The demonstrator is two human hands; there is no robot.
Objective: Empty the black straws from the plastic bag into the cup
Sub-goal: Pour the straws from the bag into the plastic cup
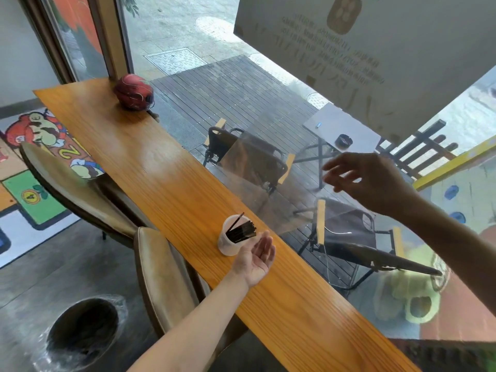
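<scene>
Leaning in the translucent plastic cup (pixel 228 241) at lower centre, the thin black straws (pixel 240 232) looked emptied; the right hand (pixel 370 181) pinched the clear bag (pixel 271 181), left hand (pixel 259 255) fingers loosely spread, empty.

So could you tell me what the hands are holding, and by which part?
The right hand pinches the empty bag at its top edge; the left hand holds nothing.

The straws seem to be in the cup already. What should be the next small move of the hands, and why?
Probably lower the right hand and put the plastic bag aside. The bag looks empty, and the black straws lean in the cup; the left hand waits open beside it.
</scene>
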